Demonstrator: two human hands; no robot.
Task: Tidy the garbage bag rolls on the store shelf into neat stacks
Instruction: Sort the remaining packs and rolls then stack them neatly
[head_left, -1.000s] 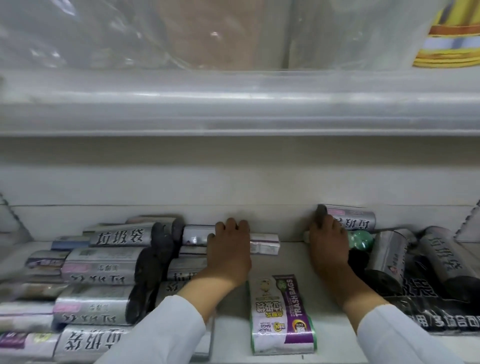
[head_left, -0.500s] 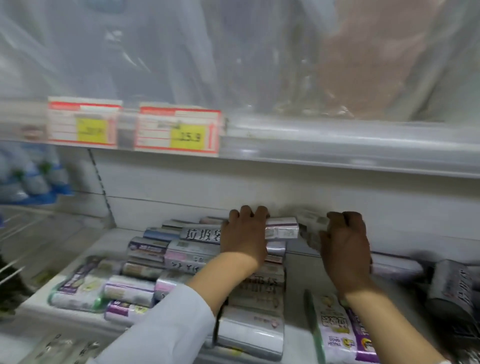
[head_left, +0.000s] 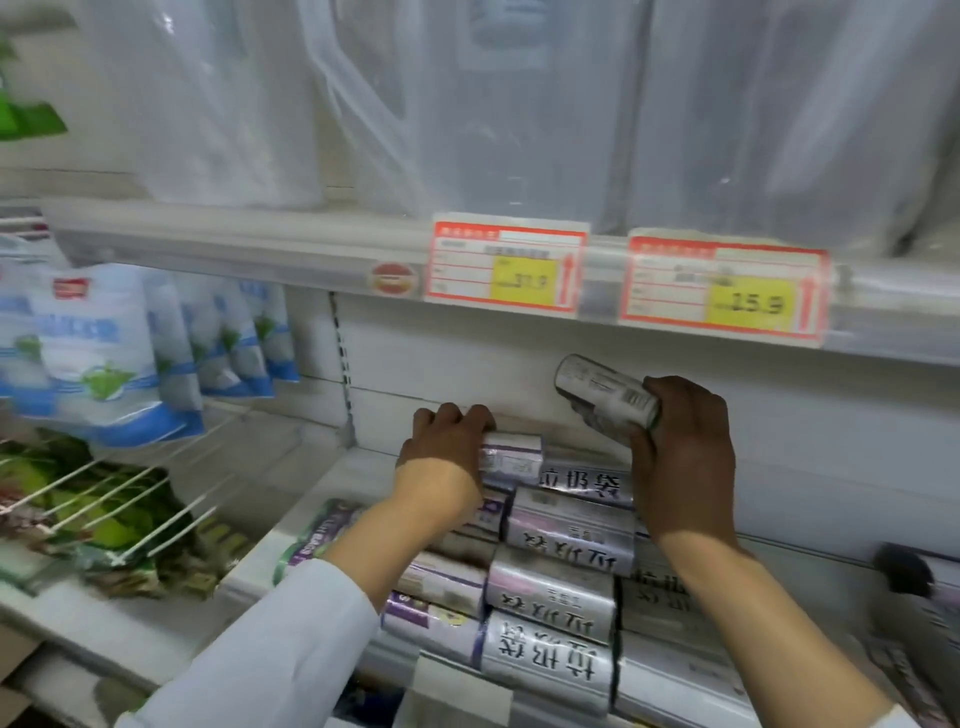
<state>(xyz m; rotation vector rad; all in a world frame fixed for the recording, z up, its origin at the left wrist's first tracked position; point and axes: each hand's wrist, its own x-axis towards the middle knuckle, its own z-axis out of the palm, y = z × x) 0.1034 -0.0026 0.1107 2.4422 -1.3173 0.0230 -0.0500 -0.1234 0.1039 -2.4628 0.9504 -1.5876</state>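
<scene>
Silver garbage bag rolls (head_left: 556, 587) with black lettering lie stacked in rows on the white shelf (head_left: 332, 483). My left hand (head_left: 447, 447) rests palm down on a white and purple roll (head_left: 511, 457) at the top back of the stack. My right hand (head_left: 685, 457) holds one silver roll (head_left: 602, 392) tilted in the air above the stack, close to the back wall. A green and purple trash bag pack (head_left: 317, 535) lies at the stack's left. Another dark-ended roll (head_left: 914, 577) shows at the far right, blurred.
The upper shelf edge carries two red and yellow price tags (head_left: 506, 262) (head_left: 724, 286) just above my hands. Clear plastic bags (head_left: 519, 104) hang above. Blue and white packets (head_left: 104, 353) hang on wire pegs at the left, over green packs (head_left: 104, 525).
My right hand has lifted a silver roll off the shelf and raised it above the stack. My left hand stays on the top roll. The view has swung left and up.
</scene>
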